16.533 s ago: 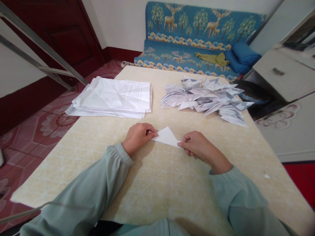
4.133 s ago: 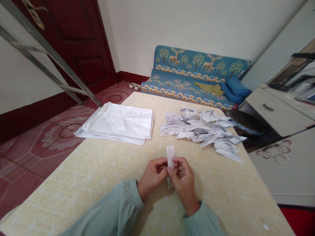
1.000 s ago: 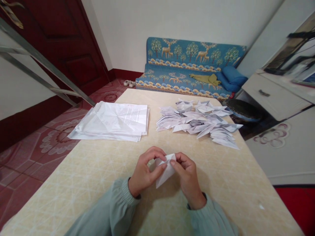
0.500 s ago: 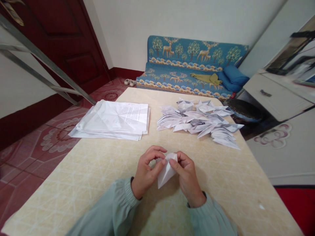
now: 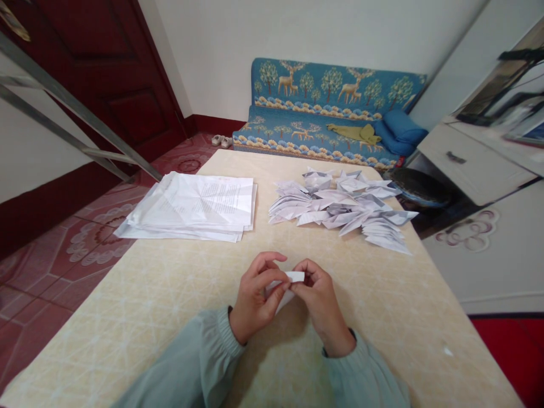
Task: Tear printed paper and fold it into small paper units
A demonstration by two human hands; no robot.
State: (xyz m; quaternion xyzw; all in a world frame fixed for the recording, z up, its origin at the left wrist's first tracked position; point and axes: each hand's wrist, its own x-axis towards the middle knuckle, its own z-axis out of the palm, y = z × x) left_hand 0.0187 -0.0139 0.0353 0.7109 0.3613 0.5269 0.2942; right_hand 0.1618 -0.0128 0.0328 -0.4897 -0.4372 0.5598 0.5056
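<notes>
A small piece of folded white paper (image 5: 296,276) is held between my two hands above the near middle of the table. My left hand (image 5: 260,294) pinches its left side with thumb and index finger, the other fingers raised. From the right, my right hand (image 5: 319,297) grips the opposite side, its thumb on top. A narrow flap shows between the fingertips, and a lower part of the paper (image 5: 284,300) hangs below them. My fingers hide much of its shape.
A stack of printed, creased sheets (image 5: 191,204) lies on the table (image 5: 178,294) at far left. Several folded paper pieces (image 5: 340,204) are heaped at far right. Beyond stand a blue patterned sofa (image 5: 297,116), a metal frame (image 5: 85,119) and a drawer cabinet (image 5: 476,164).
The paper has turned in my hands: its pointed face was showing, and now a narrow flap faces up. My left fingers have closed further over it. The view has shifted slightly.
</notes>
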